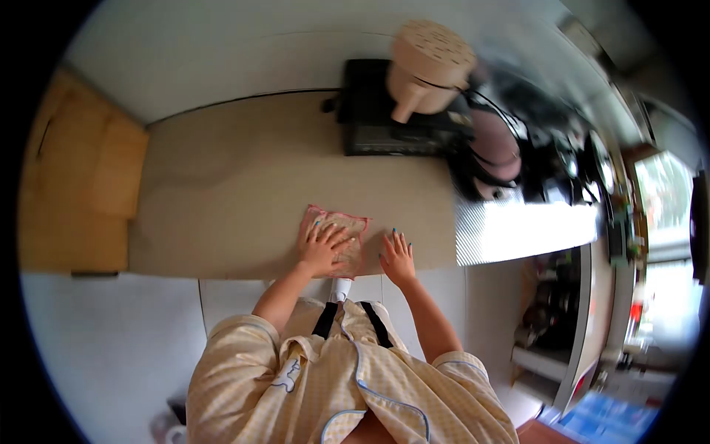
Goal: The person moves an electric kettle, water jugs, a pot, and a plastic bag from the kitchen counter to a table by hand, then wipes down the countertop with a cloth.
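My left hand (pixel 323 248) lies flat with its fingers spread on a thin pinkish cloth (pixel 356 251) with a red edge. The cloth is spread near the front edge of the beige countertop (pixel 244 185), and my palm covers part of it. To the right of the cloth, and apart from it, my right hand (pixel 398 259) rests on the bare countertop. Its fingers are stretched out and nothing is in them.
A beige appliance with a perforated top (pixel 429 70) stands on a black box-shaped appliance (pixel 396 137) at the back. Right of them are a pink rounded object (pixel 495 146) and blurred dark items. A wooden cabinet (pixel 85 177) bounds the left; a shiny ribbed surface (pixel 529 231) lies right.
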`<state>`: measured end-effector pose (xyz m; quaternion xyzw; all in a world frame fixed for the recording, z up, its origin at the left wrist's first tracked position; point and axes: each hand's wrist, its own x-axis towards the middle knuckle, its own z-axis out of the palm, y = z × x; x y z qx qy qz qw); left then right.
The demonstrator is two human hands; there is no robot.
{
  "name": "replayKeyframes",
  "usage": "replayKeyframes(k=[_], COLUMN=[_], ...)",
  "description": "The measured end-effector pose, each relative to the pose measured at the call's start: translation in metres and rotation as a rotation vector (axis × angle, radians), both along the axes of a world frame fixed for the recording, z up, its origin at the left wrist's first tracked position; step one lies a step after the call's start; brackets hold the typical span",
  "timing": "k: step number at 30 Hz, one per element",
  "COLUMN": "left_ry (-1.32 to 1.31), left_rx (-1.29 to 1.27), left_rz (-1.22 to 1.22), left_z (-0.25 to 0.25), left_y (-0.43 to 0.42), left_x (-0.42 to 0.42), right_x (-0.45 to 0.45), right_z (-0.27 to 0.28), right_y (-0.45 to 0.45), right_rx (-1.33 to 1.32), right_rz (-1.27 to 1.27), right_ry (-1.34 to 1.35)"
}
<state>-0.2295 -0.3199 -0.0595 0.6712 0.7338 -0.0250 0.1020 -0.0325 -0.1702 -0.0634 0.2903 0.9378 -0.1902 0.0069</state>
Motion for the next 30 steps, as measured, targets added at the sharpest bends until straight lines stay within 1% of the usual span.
replayKeyframes(k=[1,3,4,6,7,9,10,12,13,15,16,20,22,23,25,26,28,29,30], left_ry=[0.006,0.076,0.077,0.044,0.042,-0.033,-0.036,-0.158,-0.168,-0.212,-0.205,-0.177,-0.178,-0.176,-0.130,-0.135,-0.101,-0.104,-0.118], left_rx=[0.004,0.055,0.066,0.048,0.061,-0.055,-0.040,-0.084,-0.078,-0.117,-0.094,-0.082,-0.096,-0.102,-0.078,-0.088,-0.032,-0.040,0.002], left_rz=[0.064,0.301,0.365,0.715,0.771,1.060,1.103,1.376,1.406,1.618,1.659,1.701,1.565,1.572,1.434,1.437,1.279,1.282,1.188], left_z=[-0.002,-0.011,-0.013,-0.017,-0.014,-0.009,-0.009,-0.008,-0.006,-0.003,-0.010,-0.025,-0.021,-0.019,-0.017,-0.017,-0.016,-0.015,-0.014], left_y=[-0.021,-0.066,-0.087,-0.124,-0.138,-0.165,-0.175,-0.191,-0.189,-0.188,-0.185,-0.154,-0.135,-0.126,-0.104,-0.094,-0.073,-0.063,-0.054], left_x=[-0.014,-0.039,-0.050,-0.069,-0.076,-0.089,-0.095,-0.102,-0.102,-0.101,-0.099,-0.086,-0.075,-0.071,-0.058,-0.049,-0.031,-0.022,-0.013], right_x=[-0.012,-0.036,-0.046,-0.064,-0.073,-0.089,-0.093,-0.096,-0.097,-0.099,-0.099,-0.099,-0.101,-0.103,-0.103,-0.102,-0.102,-0.101,-0.100], right_z=[-0.001,-0.006,-0.014,-0.013,-0.007,0.001,0.000,0.004,0.007,0.012,0.013,0.014,0.017,0.018,0.018,0.018,0.019,0.018,0.016], right_y=[-0.003,-0.010,-0.013,-0.019,-0.022,-0.025,-0.023,-0.020,-0.016,-0.017,-0.017,-0.018,-0.023,-0.025,-0.025,-0.025,-0.025,-0.025,-0.024], right_rx=[-0.002,0.011,0.008,0.028,0.047,-0.011,-0.008,0.006,-0.005,0.006,-0.003,-0.024,-0.012,-0.017,0.005,0.001,-0.002,-0.006,0.001], right_rz=[0.048,0.159,0.221,0.317,0.372,0.307,0.331,0.387,0.403,0.428,0.424,0.422,0.392,0.400,0.382,0.386,0.385,0.389,0.387], right_ry=[-0.018,-0.034,-0.064,-0.166,-0.166,-0.284,-0.337,-0.376,-0.423,-0.463,-0.506,-0.502,-0.510,-0.512,-0.521,-0.529,-0.513,-0.519,-0.504])
